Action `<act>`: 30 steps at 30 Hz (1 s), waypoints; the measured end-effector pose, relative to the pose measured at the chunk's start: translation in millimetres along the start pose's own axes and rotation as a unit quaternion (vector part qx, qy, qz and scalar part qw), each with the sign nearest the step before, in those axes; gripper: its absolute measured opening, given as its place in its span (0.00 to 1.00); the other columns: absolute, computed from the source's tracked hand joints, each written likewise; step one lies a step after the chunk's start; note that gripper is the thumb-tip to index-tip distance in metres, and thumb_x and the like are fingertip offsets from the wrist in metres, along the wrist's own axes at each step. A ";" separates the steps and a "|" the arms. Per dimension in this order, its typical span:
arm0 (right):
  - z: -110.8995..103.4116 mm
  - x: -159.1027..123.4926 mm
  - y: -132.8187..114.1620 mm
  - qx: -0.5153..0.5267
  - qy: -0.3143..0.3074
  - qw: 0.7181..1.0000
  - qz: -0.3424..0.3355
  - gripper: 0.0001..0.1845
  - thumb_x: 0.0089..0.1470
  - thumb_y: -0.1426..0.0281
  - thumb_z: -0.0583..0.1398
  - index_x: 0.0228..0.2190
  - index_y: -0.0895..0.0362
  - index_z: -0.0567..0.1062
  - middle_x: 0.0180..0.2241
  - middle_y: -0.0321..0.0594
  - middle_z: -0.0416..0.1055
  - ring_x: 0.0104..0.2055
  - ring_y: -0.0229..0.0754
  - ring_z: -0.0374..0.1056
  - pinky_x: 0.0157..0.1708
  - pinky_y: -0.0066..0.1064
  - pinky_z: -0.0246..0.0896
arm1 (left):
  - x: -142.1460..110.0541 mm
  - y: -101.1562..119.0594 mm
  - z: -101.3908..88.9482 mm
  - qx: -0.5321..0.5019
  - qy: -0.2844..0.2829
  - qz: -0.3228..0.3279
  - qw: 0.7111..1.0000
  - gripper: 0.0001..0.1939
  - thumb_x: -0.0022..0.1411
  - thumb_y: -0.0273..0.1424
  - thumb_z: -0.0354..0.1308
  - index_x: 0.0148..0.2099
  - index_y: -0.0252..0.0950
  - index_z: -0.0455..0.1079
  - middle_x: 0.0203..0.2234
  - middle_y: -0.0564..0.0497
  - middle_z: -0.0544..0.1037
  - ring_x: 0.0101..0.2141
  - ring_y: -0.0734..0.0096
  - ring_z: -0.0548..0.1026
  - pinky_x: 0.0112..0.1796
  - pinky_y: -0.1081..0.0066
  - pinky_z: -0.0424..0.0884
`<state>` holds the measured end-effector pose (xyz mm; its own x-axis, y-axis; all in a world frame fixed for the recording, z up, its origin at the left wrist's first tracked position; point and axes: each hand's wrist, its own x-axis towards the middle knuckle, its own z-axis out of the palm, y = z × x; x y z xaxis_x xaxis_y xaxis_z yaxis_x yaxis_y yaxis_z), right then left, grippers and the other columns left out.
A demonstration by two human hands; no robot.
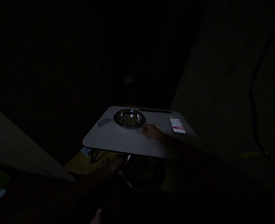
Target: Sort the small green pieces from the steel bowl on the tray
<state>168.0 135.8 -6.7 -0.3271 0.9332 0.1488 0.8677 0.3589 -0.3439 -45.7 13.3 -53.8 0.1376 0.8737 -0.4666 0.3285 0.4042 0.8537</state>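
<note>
The scene is very dark. A shiny steel bowl (129, 110) sits on a small white table (109, 140), with green-grey bits (128, 121) in its bottom. My right hand (152, 131) rests low over the tabletop just right of that bowl, fingers closed. Something pale and thin shows by its fingertips, too dim to name. Below the table's front edge, my left hand (117, 163) is at the left rim of a larger dark metal bowl (143, 186) and seems to grip it. Some greenish bits lie inside this bowl too.
A phone (179, 129) with a lit, partly blurred screen lies at the table's right. A round printed mark (104, 122) is at its left, and a dark slot (155, 111) runs along the back edge. A wall with a dark cable (251, 93) stands on the right.
</note>
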 end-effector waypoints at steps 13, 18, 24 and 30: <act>4.2 11.8 16.5 -0.023 0.022 0.998 0.058 0.09 0.45 0.70 0.51 0.26 0.59 0.70 0.28 0.43 0.70 0.29 0.37 0.64 0.26 0.23 0.52 | 5.4 -4.0 -2.9 0.001 0.007 0.001 1.000 0.05 0.39 0.26 0.47 0.21 0.33 0.64 0.10 0.53 0.65 0.14 0.75 0.62 0.18 0.75 0.55; 3.8 11.9 22.4 -0.033 0.046 0.994 0.091 0.10 0.45 0.70 0.51 0.28 0.60 0.70 0.29 0.44 0.70 0.30 0.38 0.65 0.26 0.24 0.53 | 8.8 -4.5 -3.2 -0.011 0.020 0.006 1.000 0.05 0.38 0.25 0.47 0.21 0.33 0.63 0.10 0.54 0.65 0.14 0.75 0.62 0.18 0.75 0.55; 1.9 11.6 26.5 -0.039 0.047 0.993 0.097 0.09 0.45 0.70 0.52 0.27 0.60 0.70 0.27 0.44 0.70 0.30 0.38 0.64 0.26 0.23 0.53 | -0.5 7.1 -3.2 -0.028 -0.001 -0.016 0.999 0.04 0.38 0.24 0.48 0.21 0.32 0.63 0.11 0.54 0.64 0.14 0.75 0.63 0.18 0.76 0.57; -17.3 6.5 23.4 0.000 0.057 0.993 0.099 0.11 0.46 0.70 0.50 0.28 0.60 0.70 0.28 0.44 0.70 0.28 0.36 0.64 0.25 0.23 0.52 | -6.6 12.1 -2.7 -0.035 -0.027 0.004 0.999 0.04 0.40 0.25 0.48 0.22 0.32 0.63 0.12 0.53 0.66 0.16 0.75 0.64 0.19 0.75 0.58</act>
<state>192.7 150.0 2.2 -0.1045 0.9777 0.1822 0.9108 0.1676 -0.3772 -45.1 13.2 -39.8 0.1914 0.8617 -0.4698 0.2619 0.4165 0.8706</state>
